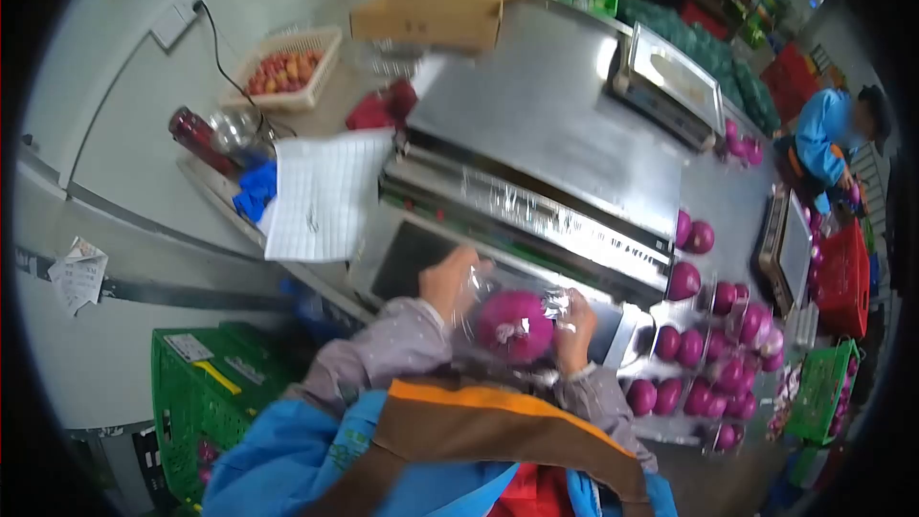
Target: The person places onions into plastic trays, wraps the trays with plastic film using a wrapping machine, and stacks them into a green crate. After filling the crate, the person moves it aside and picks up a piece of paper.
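A round, glossy purple vegetable, seemingly a red onion (515, 327), is held in clear film in front of my chest. My left hand (452, 285) is closed on the film at its left side. At its right side, my right hand (574, 330) pinches the film's other edge. Behind the onion lies the metal wrapping machine (546, 215), with a dark flat plate (412, 263) near my left hand. Several similar purple onions (732, 373), some grouped under film, sit to the right of my right hand.
A written sheet (325, 196) lies left of the machine. Beyond are a cardboard box (431, 5), a basket of small reddish produce (287, 72) and a scale (670, 86). A green crate (206, 393) stands low left. A co-worker (825, 139) is at far right.
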Available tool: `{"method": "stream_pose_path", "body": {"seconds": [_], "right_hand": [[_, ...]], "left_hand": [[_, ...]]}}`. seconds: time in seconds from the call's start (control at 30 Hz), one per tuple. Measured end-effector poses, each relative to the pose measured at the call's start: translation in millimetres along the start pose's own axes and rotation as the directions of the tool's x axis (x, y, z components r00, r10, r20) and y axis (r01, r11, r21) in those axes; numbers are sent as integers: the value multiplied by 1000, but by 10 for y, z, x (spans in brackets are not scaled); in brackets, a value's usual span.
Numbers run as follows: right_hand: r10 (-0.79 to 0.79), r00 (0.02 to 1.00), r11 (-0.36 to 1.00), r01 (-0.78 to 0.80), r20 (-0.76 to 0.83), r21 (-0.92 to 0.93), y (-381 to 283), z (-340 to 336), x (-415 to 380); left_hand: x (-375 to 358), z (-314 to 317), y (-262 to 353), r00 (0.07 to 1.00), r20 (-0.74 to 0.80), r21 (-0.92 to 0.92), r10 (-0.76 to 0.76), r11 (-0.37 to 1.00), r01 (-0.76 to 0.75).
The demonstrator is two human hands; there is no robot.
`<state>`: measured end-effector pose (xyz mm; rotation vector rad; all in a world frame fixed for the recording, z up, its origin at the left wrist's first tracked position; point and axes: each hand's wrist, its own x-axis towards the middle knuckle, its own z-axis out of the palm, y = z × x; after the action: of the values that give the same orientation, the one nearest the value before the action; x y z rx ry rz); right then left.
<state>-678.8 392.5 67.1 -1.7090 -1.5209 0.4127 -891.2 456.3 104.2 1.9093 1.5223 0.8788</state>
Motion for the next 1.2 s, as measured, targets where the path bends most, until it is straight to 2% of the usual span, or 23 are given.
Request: {"method": "stream_pose_path", "body": {"seconds": [0.03,0.07,0.1,0.17,0.2,0.23,0.27,0.3,0.33,0.37,0.4,0.43,0.47,0.57,0.63,0.7,0.77,0.83,0.87,0.93,1.07,1.13,1.2], "right_hand": [[-55,999,964,52,3,262,-186,16,113],[351,874,513,-480,336,712,-383,-54,131],[362,520,-280,-731,774,622,-711,-205,108],[-114,631,-544,-686,767,484,-609,-154,-31],[-311,573,-669,-699,759,254,-605,-209,-68],[-232,456,-405,-849,859,341,-782,-488,49],[-148,580,32,-807,801,590,-901,-551,19],[-135,700,476,-575,702,665,-978,-553,-30],[-122,702,478,-578,702,662,-941,-502,-57],[-185,495,484,-706,849,517,-845,-425,-89],[-241,258,497,-795,936,347,-797,-402,-125],[-224,271,491,-798,936,349,-801,-432,-149],[-147,309,642,-693,940,328,-829,-471,-136],[49,455,953,-288,889,94,-954,-629,12],[121,567,988,11,815,-155,-1036,-748,171],[96,622,845,-463,777,267,-909,-1184,360],[-294,661,601,-433,690,671,-1111,-1610,492],[-482,608,788,-13,630,615,-1440,-1833,598],[-480,616,787,-11,624,616,-1592,-1919,640],[-560,397,828,259,727,497,-1791,-2009,672],[-486,421,869,139,766,475,-1757,-1946,611],[-391,606,898,85,693,432,-1696,-1847,600],[-422,555,880,60,717,471,-1532,-1593,466]], "left_hand": [[71,-13,155,989,22,-336,-149,930,148],[103,-64,288,907,354,-577,-229,709,405],[65,-202,496,720,673,-629,-170,382,677],[-226,-72,417,828,539,-751,156,-356,556],[-310,-109,429,790,508,-730,345,-314,607],[-318,-224,562,787,512,-722,344,-323,611],[-324,-319,681,832,439,-860,340,-109,498],[-321,-378,755,862,360,-933,357,115,342],[-311,-404,788,825,337,-941,453,174,289],[-268,-455,876,821,342,-940,458,164,300],[-211,-539,1006,834,227,-925,504,378,23],[-186,-591,1117,808,123,-801,577,538,-263],[-195,-609,1176,734,177,-719,656,595,-358],[-285,-560,1245,476,459,-852,750,523,-3],[-340,-508,1221,325,582,-812,745,516,272],[-346,-490,1189,233,644,-744,728,526,412],[-344,-466,1162,175,679,-691,712,541,480],[-336,-452,1143,128,706,-645,697,557,523],[-348,-447,1147,108,715,-627,691,564,538],[-325,-441,1137,74,736,-587,673,580,565],[-310,-444,1123,35,760,-540,648,601,589],[-285,-465,1108,-42,790,-505,611,688,522],[-204,-569,1252,-87,810,-443,580,703,556]]}}
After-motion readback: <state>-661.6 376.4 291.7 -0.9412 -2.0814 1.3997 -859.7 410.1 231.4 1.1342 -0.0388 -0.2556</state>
